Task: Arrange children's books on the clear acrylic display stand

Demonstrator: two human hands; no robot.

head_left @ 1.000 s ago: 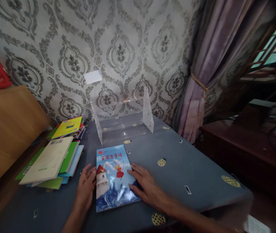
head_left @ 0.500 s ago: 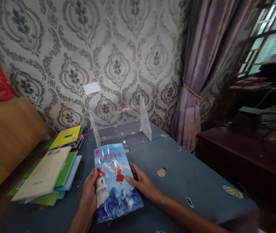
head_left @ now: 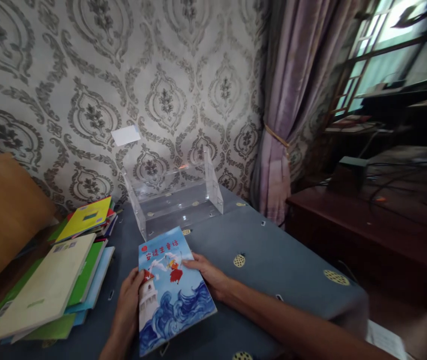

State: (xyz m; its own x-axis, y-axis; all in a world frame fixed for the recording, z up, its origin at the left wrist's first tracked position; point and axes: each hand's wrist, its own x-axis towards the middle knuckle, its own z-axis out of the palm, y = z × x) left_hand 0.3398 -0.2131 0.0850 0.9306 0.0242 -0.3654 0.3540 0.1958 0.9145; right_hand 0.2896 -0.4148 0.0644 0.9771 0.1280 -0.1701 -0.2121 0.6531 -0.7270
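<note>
A blue illustrated book (head_left: 175, 305) with red title characters, a lighthouse and waves on its cover is held between both hands, cover up. My left hand (head_left: 129, 295) grips its left edge, thumb on the cover. On the opposite edge, my right hand (head_left: 205, 272) is closed with its thumb over the cover and its fingers behind. Just beyond the book's top edge stands a clear acrylic rack (head_left: 175, 200) on the table, close to the wall.
Left of the hands lie a stack of books (head_left: 51, 285) with a cream one on top and another pile under a yellow book (head_left: 85, 217). A patterned grey-blue cloth (head_left: 269, 270) covers the table. A cardboard box (head_left: 6, 210) stands at far left, a purple curtain (head_left: 284, 115) at right.
The camera view has turned to the right, so the scene shifts left. The book stays in both hands, turned slightly, and my right hand sits a little higher along its edge.
</note>
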